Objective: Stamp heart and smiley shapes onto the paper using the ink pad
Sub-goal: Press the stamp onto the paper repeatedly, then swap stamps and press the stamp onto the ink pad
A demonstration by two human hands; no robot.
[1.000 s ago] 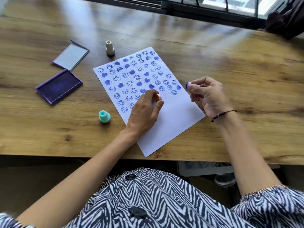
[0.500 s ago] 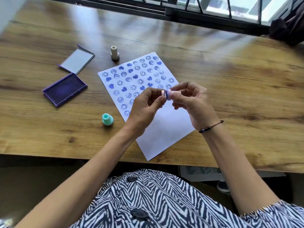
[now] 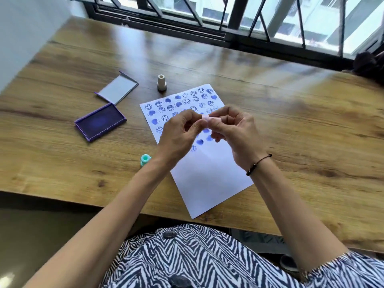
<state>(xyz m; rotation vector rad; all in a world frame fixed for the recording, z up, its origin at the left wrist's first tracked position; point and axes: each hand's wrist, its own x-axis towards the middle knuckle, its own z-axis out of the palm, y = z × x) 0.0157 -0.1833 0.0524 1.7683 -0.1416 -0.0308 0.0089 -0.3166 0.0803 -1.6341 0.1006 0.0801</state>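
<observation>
Left hand [image 3: 178, 136] and right hand [image 3: 234, 134] raised above paper [image 3: 209, 179], both pinching small pink stamp [image 3: 206, 118] between fingertips. Paper flat on counter [image 3: 301, 125], stamped with blue hearts, smileys. Open ink pad [image 3: 100, 122] left of paper; teal stamp [image 3: 145, 160] at paper's left edge; beige stamp [image 3: 161, 82] beyond paper's far edge.

1. I see a wooden table [image 3: 291, 125], its near edge running across the view.
2. A window with dark bars [image 3: 239, 15] runs along the far side.
3. A white wall [image 3: 25, 28] stands far left.
4. A dark object [image 3: 365, 63] sits at the far right edge; I cannot tell what.
</observation>
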